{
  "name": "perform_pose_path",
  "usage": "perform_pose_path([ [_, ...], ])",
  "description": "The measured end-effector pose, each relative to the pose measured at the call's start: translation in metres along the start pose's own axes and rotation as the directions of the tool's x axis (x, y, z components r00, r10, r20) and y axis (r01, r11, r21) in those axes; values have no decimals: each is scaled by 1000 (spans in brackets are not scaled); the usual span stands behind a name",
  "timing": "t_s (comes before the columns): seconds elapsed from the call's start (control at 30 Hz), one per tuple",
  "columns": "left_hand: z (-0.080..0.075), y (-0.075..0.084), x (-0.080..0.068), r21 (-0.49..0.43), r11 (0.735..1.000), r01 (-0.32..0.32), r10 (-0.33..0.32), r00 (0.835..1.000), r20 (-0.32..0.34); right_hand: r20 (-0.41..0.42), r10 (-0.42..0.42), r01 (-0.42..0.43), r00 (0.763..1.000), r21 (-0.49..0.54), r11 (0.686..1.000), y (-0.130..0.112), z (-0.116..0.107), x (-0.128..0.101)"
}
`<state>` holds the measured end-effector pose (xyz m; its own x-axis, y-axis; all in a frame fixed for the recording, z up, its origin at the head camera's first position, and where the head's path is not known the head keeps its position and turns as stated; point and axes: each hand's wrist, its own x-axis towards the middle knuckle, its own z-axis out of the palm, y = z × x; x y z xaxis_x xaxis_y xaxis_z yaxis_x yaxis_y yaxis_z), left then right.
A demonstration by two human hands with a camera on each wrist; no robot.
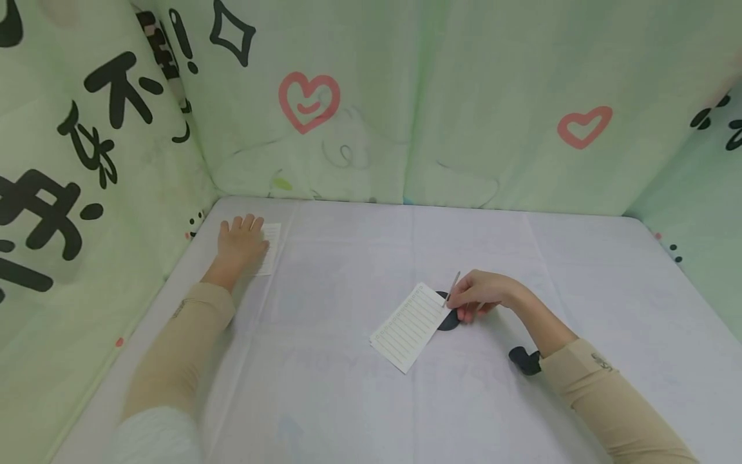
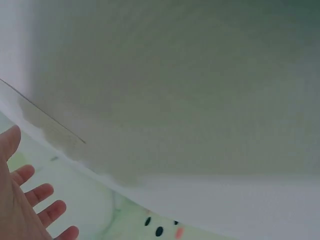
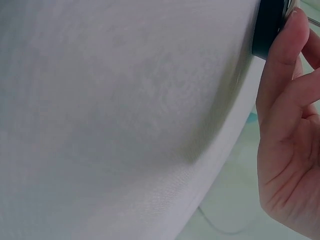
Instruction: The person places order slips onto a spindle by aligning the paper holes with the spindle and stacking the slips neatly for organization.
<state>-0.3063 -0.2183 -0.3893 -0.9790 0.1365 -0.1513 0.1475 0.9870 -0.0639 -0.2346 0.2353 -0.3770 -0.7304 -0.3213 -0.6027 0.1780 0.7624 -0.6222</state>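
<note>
My right hand (image 1: 480, 295) is bent over a round black base (image 1: 449, 322) with a thin metal spike (image 1: 454, 283). Its thumb and fingers pinch a lined paper slip (image 1: 408, 328) at the upper right corner, beside the spike. The slip slants down to the left, partly covering the base. In the right wrist view the thumb lies against the thick dark base (image 3: 267, 30). At the far left, my left hand (image 1: 240, 243) lies with straight, spread fingers over the edge of other lined paper (image 1: 270, 248). In the left wrist view its fingers (image 2: 42, 194) are apart, holding nothing.
A white cloth covers the table (image 1: 324, 386). Pale green curtains (image 1: 493, 96) with printed hearts and black characters stand along the back and both sides. A small black device (image 1: 524, 361) sits at the right wrist.
</note>
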Motion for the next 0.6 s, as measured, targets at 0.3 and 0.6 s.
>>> perform_pose_path([
  [0.3,2,-12,9,-37,999,33,-34,999,-19,1,-2,2,1000,2,1000,0,-1,-1],
  [0.6,-4,-11,3,-63,995,71,-71,997,12,0,-5,5,1000,1,1000,-1,-1,-2],
])
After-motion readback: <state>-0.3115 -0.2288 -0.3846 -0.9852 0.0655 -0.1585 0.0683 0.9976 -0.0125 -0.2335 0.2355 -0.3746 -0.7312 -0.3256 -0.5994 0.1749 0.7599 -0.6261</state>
